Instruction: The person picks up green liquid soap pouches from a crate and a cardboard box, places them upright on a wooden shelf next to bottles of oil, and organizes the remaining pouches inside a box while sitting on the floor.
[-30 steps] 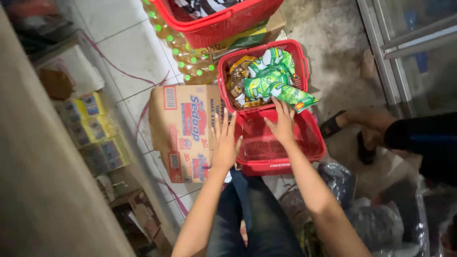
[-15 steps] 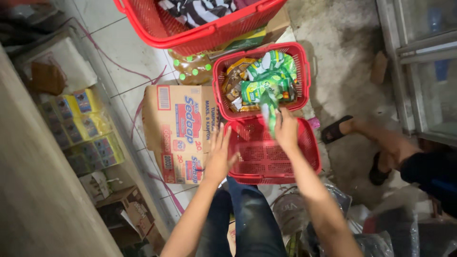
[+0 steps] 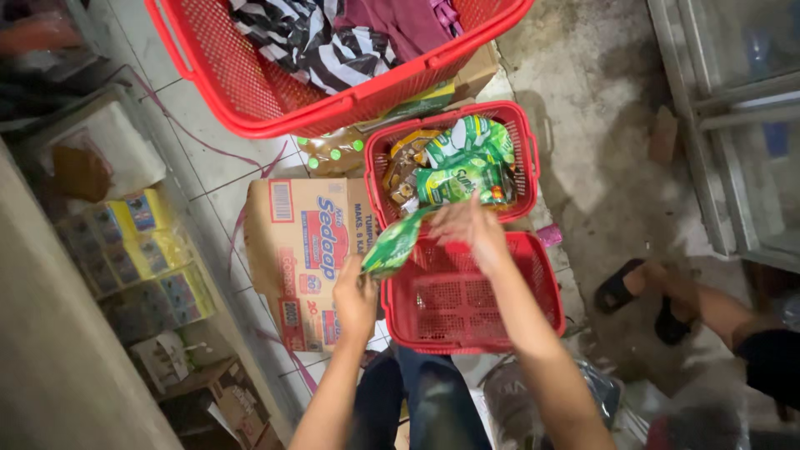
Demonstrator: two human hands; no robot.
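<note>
My right hand grips the upper end of a green refill pouch. The pouch hangs slanted over the near-left corner of an empty red basket. My left hand is at that basket's left rim, its fingertips right under the pouch's lower end; blur hides whether it grips anything. Just beyond stands a second red basket filled with green pouches and brown packets.
A printed cardboard box lies left of the baskets. A large red basket with clothes stands at the top. Yellow packs fill low shelves at left. Another person's sandalled foot is at right, below a glass cabinet.
My right hand has lifted a green pouch from the full basket and brought it left, over the empty basket. My left hand has stayed by the basket's left rim.
</note>
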